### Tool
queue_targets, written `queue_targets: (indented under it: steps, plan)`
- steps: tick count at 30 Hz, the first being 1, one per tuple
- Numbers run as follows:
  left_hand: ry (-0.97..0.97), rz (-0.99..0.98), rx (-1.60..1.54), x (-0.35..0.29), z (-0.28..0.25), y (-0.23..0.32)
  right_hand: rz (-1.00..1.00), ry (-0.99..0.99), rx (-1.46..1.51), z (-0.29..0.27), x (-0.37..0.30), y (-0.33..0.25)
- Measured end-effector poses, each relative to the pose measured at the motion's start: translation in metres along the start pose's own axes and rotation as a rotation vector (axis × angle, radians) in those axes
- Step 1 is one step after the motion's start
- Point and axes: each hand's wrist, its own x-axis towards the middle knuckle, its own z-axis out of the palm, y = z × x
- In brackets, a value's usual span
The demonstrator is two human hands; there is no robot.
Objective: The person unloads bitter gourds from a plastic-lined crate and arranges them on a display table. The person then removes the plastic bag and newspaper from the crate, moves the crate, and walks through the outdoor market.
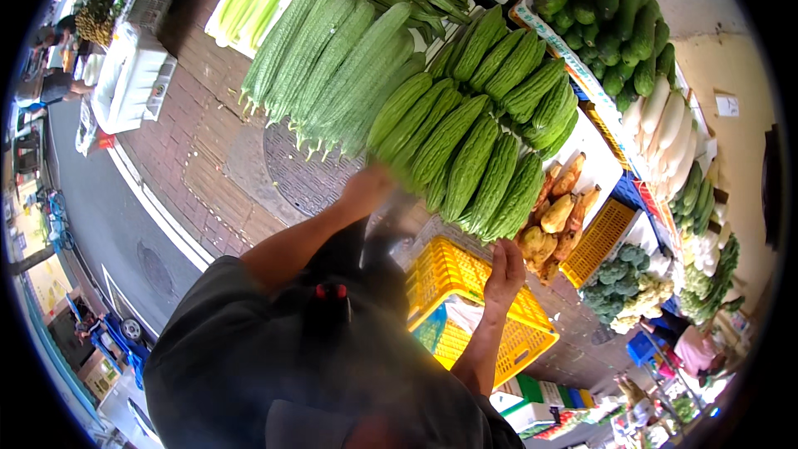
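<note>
My left hand [366,189] is smeared by motion beside the near left end of the bitter melons, so its fingers are unclear. My right hand [504,276] is at the near tips of the front row of bitter melons [471,162], its fingers loosely extended upward. Nothing shows in it; whether the fingertips touch the melon ends is hard to make out. These pale green, ridged melons lie side by side, with a second row of bitter melons [519,75] behind. To the left, long loofah gourds [328,54] lie in a slanting row, tips overhanging the edge.
Yellow plastic crates [453,283] stand below my right arm. Brown root vegetables [565,212] lie right of the melons. Farther right are cucumbers [611,12], white radishes [665,129] and broccoli [615,278]. Celery stalks [253,4] lie at the far left; a paved walkway [183,116] borders the stall.
</note>
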Motion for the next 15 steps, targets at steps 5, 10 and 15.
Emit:
queue_targets:
  steps: [5, 10, 15]
  plan:
    - [-0.200, 0.234, -0.076, -0.047, 0.028, 0.023, -0.105, 0.036, -0.050, -0.034, -0.057, 0.013]
    - [-0.270, 0.174, 0.091, -0.080, 0.017, -0.020, -0.085, 0.101, -0.021, -0.070, -0.105, 0.038]
    - [0.115, -0.012, 0.133, -0.136, -0.022, -0.097, -0.140, -0.071, 0.022, -0.081, -0.102, 0.104]
